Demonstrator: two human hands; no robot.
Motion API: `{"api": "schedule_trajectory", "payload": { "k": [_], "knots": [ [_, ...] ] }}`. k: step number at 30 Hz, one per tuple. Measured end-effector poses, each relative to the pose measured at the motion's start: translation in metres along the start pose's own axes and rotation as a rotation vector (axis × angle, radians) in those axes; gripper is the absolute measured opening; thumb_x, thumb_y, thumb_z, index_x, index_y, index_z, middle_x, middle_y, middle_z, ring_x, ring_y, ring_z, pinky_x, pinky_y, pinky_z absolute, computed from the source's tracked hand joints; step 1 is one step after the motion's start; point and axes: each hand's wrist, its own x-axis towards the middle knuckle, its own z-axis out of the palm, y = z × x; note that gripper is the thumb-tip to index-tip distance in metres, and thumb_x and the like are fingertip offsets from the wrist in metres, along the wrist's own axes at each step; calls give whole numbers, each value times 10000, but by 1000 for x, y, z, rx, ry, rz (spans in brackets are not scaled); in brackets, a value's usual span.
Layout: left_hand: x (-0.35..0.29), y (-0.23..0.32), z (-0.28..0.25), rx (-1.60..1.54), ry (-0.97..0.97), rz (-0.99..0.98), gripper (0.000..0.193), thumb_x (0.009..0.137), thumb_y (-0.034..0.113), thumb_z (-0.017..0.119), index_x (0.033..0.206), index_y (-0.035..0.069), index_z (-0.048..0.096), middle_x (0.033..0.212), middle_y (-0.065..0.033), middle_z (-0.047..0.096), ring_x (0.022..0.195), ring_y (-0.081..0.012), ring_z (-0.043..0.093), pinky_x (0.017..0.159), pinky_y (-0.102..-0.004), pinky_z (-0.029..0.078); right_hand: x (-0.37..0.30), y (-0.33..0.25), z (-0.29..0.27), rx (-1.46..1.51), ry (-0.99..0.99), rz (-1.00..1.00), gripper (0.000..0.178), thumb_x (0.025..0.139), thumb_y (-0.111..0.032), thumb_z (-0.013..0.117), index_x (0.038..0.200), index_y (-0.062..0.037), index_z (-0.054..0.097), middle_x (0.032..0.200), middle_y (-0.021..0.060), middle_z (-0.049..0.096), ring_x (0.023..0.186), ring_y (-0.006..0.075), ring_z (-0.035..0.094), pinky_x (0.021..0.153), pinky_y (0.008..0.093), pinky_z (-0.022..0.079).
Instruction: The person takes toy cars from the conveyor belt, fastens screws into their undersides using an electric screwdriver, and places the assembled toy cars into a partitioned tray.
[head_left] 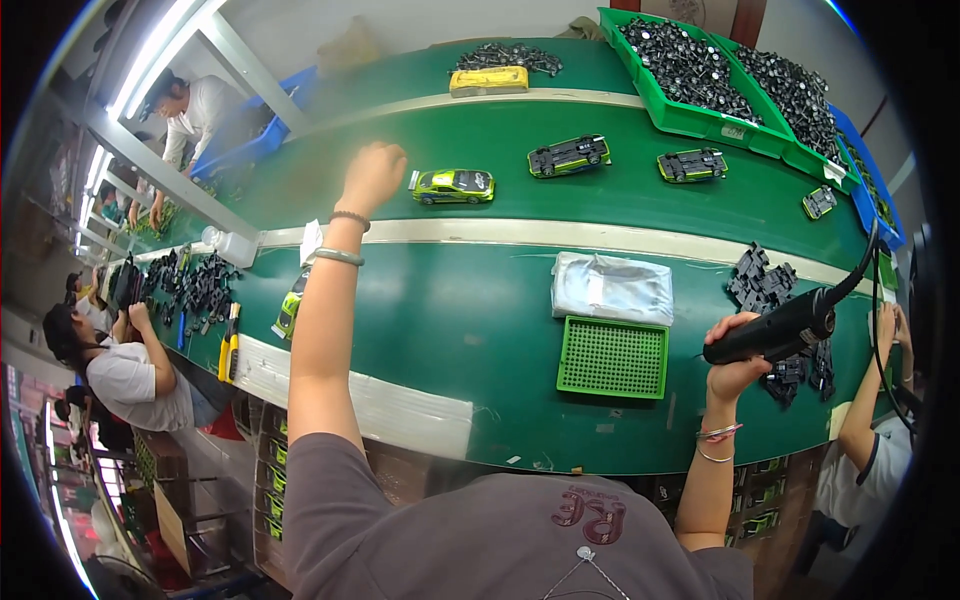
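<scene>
My left hand (375, 176) is over the far green belt, its fingers curled in and partly hidden; I cannot see what, if anything, they hold. Just right of it a yellow-green toy car (453, 186) stands on its wheels, apart from the hand. My right hand (738, 378) is wrapped round a black corded electric screwdriver (772, 328), raised above the near work surface. Another green toy car (289, 308) lies by my left forearm, which partly covers it. Farther right on the belt, toy cars (570, 156) lie with their black undersides up.
A green perforated basket (612, 358) sits before a silvery plastic-wrapped packet (612, 289). Black plastic parts (762, 278) lie at right. Green bins (690, 70) of black parts stand at far right, and a yellow block (488, 80) at the back. Co-workers (140, 375) sit left and right.
</scene>
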Motion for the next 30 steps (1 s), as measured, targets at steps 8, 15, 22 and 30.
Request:
{"api": "schedule_trajectory", "payload": {
  "k": [8,15,22,30],
  "knots": [
    [2,-6,9,109,16,-51,215,847,236,514,939,83,635,1024,-144,600,948,-336,546,812,-402,467,2,1,-2,40,23,-6,881,602,-853,410,898,-23,428,702,64,449,605,148,463,565,273,425],
    [-1,4,29,83,-90,-158,273,884,301,476,939,65,601,877,-175,636,837,-356,585,737,-457,483,2,1,-3,29,-7,3,885,600,-858,404,896,-25,426,705,62,446,611,148,460,572,275,422],
    [11,51,2,-71,303,104,227,832,252,548,837,29,587,752,-172,629,758,-353,584,672,-442,462,1,2,-4,-4,11,9,896,593,-866,394,893,-22,426,694,65,447,612,150,461,572,276,420],
    [29,158,10,-273,240,491,173,810,236,583,855,70,605,837,-109,577,856,-282,544,747,-383,458,2,0,-4,36,16,14,896,592,-866,390,886,-20,427,675,64,449,581,158,465,567,277,420]
  ]
}}
